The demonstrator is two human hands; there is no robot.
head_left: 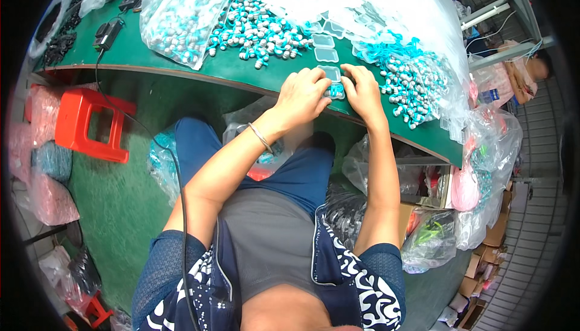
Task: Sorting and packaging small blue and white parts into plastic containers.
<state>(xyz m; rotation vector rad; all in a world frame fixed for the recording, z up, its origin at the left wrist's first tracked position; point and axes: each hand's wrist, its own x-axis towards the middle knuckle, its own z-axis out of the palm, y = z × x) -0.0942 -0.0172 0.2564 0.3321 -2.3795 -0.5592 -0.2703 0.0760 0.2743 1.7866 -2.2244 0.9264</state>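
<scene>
Stretching across the upper part of the frame, the green worktable (241, 72) outranks everything before me. A red plastic stool (74, 121) stands at left. Heaps of grey-headed pieces with teal cords lie at upper centre (266, 32) and upper right (417, 83). My left hand (304, 98) curls at the left edge of a small clear hinged box (330, 73), above centre, lid open; whether its fingers clamp the box I cannot tell. My right hand (364, 92) is at the box's right side, thumb and forefinger apart. Smallest, teal pieces (334, 92) sit in the box's near half.
</scene>
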